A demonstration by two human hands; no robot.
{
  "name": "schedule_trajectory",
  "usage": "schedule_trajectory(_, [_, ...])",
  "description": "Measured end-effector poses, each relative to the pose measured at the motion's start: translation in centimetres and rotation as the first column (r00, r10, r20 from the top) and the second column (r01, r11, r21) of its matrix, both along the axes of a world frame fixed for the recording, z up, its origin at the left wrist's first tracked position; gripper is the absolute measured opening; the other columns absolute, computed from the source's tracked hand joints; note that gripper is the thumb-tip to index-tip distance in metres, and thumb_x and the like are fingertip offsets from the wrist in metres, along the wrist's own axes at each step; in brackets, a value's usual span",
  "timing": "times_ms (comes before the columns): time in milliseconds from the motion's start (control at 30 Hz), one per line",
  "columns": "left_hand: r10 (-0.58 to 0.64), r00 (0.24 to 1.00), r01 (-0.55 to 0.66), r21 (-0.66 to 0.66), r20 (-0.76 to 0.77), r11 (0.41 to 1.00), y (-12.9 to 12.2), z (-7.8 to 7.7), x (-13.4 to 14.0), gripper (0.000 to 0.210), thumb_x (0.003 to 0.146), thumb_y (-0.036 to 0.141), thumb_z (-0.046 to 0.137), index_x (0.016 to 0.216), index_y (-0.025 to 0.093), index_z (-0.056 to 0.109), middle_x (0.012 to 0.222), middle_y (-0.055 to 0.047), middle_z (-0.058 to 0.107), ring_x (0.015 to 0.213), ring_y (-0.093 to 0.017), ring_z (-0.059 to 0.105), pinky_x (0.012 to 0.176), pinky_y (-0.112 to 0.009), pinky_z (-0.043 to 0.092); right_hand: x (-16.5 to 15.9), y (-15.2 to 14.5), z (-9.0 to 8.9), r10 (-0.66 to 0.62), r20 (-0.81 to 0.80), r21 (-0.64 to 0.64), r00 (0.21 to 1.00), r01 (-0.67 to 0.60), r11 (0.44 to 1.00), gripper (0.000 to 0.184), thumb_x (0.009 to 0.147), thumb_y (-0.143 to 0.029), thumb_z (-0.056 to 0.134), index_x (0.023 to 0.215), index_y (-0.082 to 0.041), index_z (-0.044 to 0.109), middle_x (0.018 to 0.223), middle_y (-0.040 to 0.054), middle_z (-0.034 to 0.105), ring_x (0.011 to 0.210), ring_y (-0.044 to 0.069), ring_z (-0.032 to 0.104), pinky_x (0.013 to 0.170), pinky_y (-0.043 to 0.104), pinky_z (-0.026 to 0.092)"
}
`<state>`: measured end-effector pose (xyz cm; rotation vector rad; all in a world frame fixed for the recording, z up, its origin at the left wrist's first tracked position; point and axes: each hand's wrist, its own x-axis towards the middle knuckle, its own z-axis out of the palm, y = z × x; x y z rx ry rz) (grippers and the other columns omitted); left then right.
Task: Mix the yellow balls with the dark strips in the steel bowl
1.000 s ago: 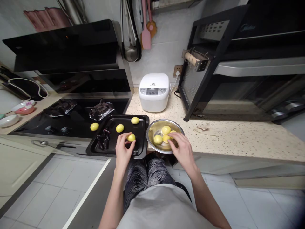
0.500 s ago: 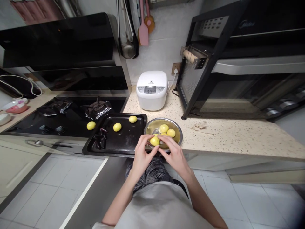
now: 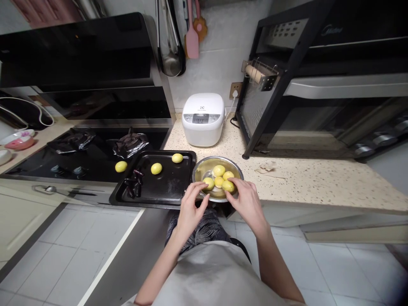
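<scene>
A steel bowl (image 3: 239, 166) at the counter's front edge holds several yellow lemons (image 3: 219, 171). My right hand (image 3: 246, 203) reaches over the bowl's right side, thumb and fingers closed around a lemon (image 3: 228, 186). At the left rim is my left hand (image 3: 190, 207), thumb and fingers apart. Its fingertips are beside another lemon (image 3: 208, 183) in the bowl, and I see nothing held between them. Left of the bowl is a black baking tray (image 3: 168, 187) with a lemon (image 3: 156, 168), a second lemon (image 3: 177, 158) and several dark, shiny, narrow pieces (image 3: 137, 189).
A white rice cooker (image 3: 203, 121) stands behind the bowl. One more lemon (image 3: 121, 166) lies on the black gas hob (image 3: 98, 148). To the right are a black rack (image 3: 255, 114) with an oven (image 3: 306, 123) and a crumpled scrap (image 3: 266, 168) on the counter (image 3: 306, 182).
The lemon held between both hands is now in the bowl, out of my left hand. My right hand has moved right and closed on another lemon.
</scene>
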<state>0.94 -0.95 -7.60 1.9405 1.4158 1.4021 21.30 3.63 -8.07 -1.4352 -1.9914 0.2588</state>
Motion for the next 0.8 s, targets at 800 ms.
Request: schedule_trajectory(800, [0.417, 0.864, -0.409, 0.09, -0.283, 0.908, 4.0, -1.1, -10.7, 0.033, 0.099, 0.024, 0.06, 0.132, 0.023, 0.062, 0.137, -0.014, 0.06, 0.133, -0.03, 0.057, 0.116, -0.05, 0.046, 0.0, 0.3, -0.2, 0.048, 0.075, 0.096, 0.996, -0.055, 0.994, 0.018, 0.099, -0.032, 0.056, 0.106, -0.022, 0.068, 0.101, 0.0097, 0.077, 0.097, 0.03, 0.069, 0.103, 0.05, 0.045])
